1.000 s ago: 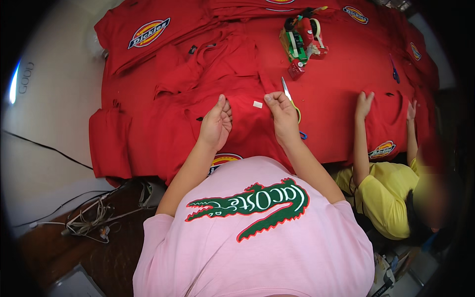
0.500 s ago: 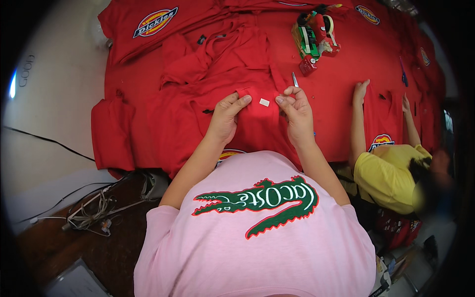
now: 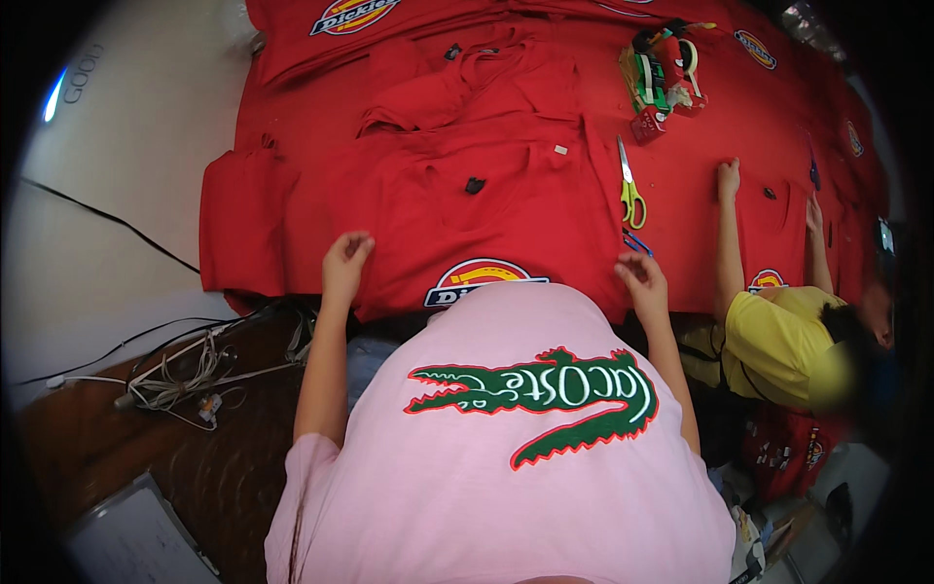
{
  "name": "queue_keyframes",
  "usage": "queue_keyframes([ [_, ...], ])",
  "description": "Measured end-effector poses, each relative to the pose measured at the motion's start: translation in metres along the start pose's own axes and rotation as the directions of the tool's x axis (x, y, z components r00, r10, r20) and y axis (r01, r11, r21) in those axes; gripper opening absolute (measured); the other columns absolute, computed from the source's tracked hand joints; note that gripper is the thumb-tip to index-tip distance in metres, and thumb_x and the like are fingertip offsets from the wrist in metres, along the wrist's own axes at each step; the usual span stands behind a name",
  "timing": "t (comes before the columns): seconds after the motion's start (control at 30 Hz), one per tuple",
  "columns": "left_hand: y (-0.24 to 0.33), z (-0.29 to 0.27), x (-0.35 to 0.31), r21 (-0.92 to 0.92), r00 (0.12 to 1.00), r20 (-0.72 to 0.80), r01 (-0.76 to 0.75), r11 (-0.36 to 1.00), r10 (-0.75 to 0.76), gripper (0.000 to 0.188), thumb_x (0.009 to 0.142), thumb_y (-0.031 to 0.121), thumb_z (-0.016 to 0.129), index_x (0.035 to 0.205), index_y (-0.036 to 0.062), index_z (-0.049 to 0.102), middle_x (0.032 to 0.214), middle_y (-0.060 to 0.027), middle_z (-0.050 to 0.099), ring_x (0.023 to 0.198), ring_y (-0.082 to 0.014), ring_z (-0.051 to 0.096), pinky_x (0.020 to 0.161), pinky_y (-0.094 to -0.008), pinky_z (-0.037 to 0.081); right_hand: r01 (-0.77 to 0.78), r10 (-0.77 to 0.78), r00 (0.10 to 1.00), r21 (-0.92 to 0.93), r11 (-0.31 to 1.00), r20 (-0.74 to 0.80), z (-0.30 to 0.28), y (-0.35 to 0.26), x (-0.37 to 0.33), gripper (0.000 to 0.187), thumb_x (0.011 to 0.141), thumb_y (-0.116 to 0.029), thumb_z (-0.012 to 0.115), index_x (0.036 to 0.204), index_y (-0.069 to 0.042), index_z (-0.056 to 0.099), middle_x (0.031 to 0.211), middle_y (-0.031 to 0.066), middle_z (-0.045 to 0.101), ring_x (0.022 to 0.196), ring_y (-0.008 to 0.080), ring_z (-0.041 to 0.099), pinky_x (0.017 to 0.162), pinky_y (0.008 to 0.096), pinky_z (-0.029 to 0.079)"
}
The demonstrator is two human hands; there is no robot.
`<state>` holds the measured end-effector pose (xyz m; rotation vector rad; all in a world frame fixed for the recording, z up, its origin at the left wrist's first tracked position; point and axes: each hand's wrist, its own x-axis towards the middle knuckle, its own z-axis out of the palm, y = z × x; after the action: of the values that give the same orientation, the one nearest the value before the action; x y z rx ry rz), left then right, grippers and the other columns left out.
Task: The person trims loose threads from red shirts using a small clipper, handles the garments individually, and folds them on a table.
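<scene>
Centrally, head view: one red shirt (image 3: 413, 229), laid out on the surface before the person. Left hand (image 3: 347, 265), at its left side: grip loosely curled; cannot tell if cloth is held. Right hand (image 3: 644, 282), at its right edge: grip half-curled, hold likewise unclear. Scissors (image 3: 632, 201), yellow-green handles, just beside the shirt.

Even indoor light, fisheye-bent edges, black corners

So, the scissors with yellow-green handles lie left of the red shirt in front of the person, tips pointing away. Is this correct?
Not quite: in the head view, the yellow-green-handled scissors lie right of the red shirt, not left; the rest stands.
</scene>
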<state>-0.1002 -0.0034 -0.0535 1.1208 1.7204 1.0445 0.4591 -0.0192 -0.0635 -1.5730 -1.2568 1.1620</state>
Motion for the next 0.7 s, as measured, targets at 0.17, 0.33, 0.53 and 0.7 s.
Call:
queue_keyframes([
  [0.17, -0.063, -0.024, -0.107, -0.006, 0.966, -0.071, 0.248, 0.969, -0.248, 0.032, 0.084, 0.017, 0.084, 0.104, 0.0, 0.065, 0.092, -0.0065, 0.068, 0.083, -0.0119, 0.063, 0.079, -0.0278, 0.052, -0.038, 0.022, 0.999, -0.506, 0.862, -0.036, 0.021, -0.046, -0.064, 0.049, 0.074, -0.018, 0.088, 0.113, -0.001, 0.065, 0.097, 0.0105, 0.062, 0.085, 0.0242, 0.062, 0.08, 0.0352, 0.051],
  [0.33, -0.083, -0.01, -0.105, 0.268, 0.961, -0.171, 0.257, 0.928, -0.217, 0.044, 0.077, 0.025, 0.089, 0.101, 0.0006, 0.062, 0.098, -0.0118, 0.067, 0.088, -0.0205, 0.064, 0.081, -0.0346, 0.053, -0.166, 0.153, 0.986, -0.486, 0.858, -0.066, 0.006, -0.011, -0.064, 0.05, 0.072, -0.034, 0.089, 0.101, 0.0, 0.066, 0.101, 0.0153, 0.065, 0.088, 0.0269, 0.064, 0.08, 0.0365, 0.051],
  [0.53, -0.201, -0.058, -0.082, 0.095, 0.892, 0.221, 0.384, 0.919, -0.395, 0.061, 0.078, 0.033, 0.09, 0.12, 0.0002, 0.062, 0.105, -0.0108, 0.068, 0.097, -0.0229, 0.064, 0.089, -0.0368, 0.05, -0.251, 0.354, 0.929, -0.514, 0.82, 0.111, 0.008, -0.008, -0.077, 0.055, 0.072, -0.045, 0.089, 0.104, -0.003, 0.073, 0.09, 0.0174, 0.069, 0.083, 0.0284, 0.066, 0.078, 0.0403, 0.052],
  [0.7, -0.111, -0.017, -0.094, -0.01, 0.838, 0.083, 0.542, 0.84, -0.54, 0.065, 0.084, 0.028, 0.083, 0.135, 0.0026, 0.054, 0.115, -0.0101, 0.066, 0.101, -0.0222, 0.064, 0.09, -0.038, 0.05, -0.211, 0.303, 0.95, -0.572, 0.793, 0.07, 0.023, -0.012, -0.106, 0.062, 0.07, -0.043, 0.084, 0.114, -0.002, 0.07, 0.108, 0.0232, 0.071, 0.103, 0.039, 0.068, 0.088, 0.0456, 0.053],
])
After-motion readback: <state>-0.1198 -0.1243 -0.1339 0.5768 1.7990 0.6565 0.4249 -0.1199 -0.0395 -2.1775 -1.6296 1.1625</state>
